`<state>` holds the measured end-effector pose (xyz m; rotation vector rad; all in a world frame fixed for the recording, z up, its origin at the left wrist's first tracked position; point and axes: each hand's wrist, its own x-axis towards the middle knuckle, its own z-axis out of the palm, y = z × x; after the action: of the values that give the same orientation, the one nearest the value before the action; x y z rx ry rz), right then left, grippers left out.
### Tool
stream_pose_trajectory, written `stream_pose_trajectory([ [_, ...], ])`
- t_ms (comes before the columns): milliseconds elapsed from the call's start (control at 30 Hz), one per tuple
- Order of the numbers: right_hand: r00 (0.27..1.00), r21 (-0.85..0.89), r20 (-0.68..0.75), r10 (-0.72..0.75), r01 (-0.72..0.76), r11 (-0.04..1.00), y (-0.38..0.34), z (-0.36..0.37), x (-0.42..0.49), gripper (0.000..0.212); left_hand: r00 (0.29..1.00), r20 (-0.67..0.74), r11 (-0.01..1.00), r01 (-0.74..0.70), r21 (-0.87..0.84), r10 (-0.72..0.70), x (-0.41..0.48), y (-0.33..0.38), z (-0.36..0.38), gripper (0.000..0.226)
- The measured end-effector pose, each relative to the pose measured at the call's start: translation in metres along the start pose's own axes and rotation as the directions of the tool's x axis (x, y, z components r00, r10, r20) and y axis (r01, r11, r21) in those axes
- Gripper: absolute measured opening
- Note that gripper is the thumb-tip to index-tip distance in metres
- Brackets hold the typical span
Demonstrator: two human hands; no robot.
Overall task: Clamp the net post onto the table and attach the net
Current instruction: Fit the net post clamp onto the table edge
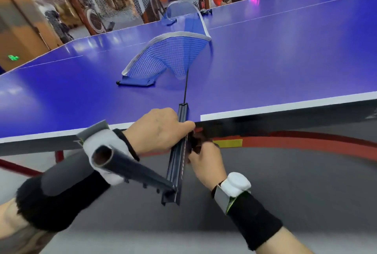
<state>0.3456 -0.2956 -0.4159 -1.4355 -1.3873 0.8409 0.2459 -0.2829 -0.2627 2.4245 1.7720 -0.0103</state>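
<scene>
Newbie: where's the net post (177, 164) sitting right now, and what are the hands doing?

Regular: it's lying across the near edge of the table (285, 59). The far end is resting on the blue top and the near end is sticking out over the grey floor (295, 182) toward the camera. A dark tube (132, 169) is branching off that near end to the left, passing over the left wrist. The left hand (157, 131) is sitting on top of the post right at the table edge, with the fingers curling over the bar and gripping it. The right hand (206, 162) is working from below the edge, just right of the bar. Its fingers and thumb are curling round a dark clamp (194, 141) under there. That bit's blurry, so I'm not saying more about it.

Newbie: and the net?

Regular: the net (169, 57) is lying loose on the table, well beyond the hands. It's flopping round in a curl with its white band on top. One end piece (135, 82) is lying flat on the table off to the left. A thin black cord (186, 88) is running from the net to the far tip of the post. The other post (206, 11) is sitting at the far edge. Both wrists are wearing black bands (253, 219) with white gadgets (236, 184) on them.
</scene>
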Motion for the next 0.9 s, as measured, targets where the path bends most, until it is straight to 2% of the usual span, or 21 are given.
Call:
stream_pose_trajectory([
  [67, 1.0, -0.079, 0.012, -0.016, 0.017, 0.997, 0.005, 0.0, 0.002, 0.027, 0.999, 0.01, 0.999, 0.033, 0.005, -0.033, 0.0, -0.003, 0.004, 0.041],
  [133, 0.999, -0.098, 0.022, -0.026, 0.028, 0.995, 0.009, 0.0, 0.002, 0.013, 0.997, -0.036, 0.998, 0.069, -0.008, -0.069, -0.001, -0.002, 0.009, 0.048],
  [233, 0.997, -0.128, 0.057, -0.043, 0.05, 0.99, 0.011, -0.001, 0.002, 0.004, 0.986, -0.11, 0.992, 0.119, -0.048, -0.124, -0.006, 0.004, 0.01, 0.05],
  [400, 0.979, -0.076, 0.2, 0.027, -0.012, 0.997, 0.005, -0.014, 0.001, 0.016, 0.977, -0.131, 0.984, 0.155, -0.086, -0.165, -0.011, 0.012, 0.012, 0.049],
  [567, 0.994, -0.12, 0.08, 0.081, -0.071, 0.99, -0.002, -0.012, -0.004, 0.041, 0.977, -0.129, 0.983, 0.157, -0.089, -0.168, -0.011, 0.014, 0.012, 0.049],
  [667, 0.998, -0.103, 0.05, 0.049, -0.044, 0.994, 0.0, -0.009, -0.002, 0.036, 0.98, -0.11, 0.984, 0.156, -0.088, -0.165, -0.011, 0.013, 0.011, 0.049],
  [834, 0.989, -0.004, 0.146, -0.027, 0.028, 1.0, 0.009, -0.014, 0.0, 0.014, 0.981, -0.092, 0.982, 0.165, -0.088, -0.173, -0.009, 0.011, 0.011, 0.05],
  [900, 0.985, -0.005, 0.164, -0.058, 0.06, 0.998, 0.01, -0.017, 0.0, 0.018, 0.981, -0.092, 0.984, 0.163, -0.077, -0.17, -0.008, 0.012, 0.011, 0.05],
])
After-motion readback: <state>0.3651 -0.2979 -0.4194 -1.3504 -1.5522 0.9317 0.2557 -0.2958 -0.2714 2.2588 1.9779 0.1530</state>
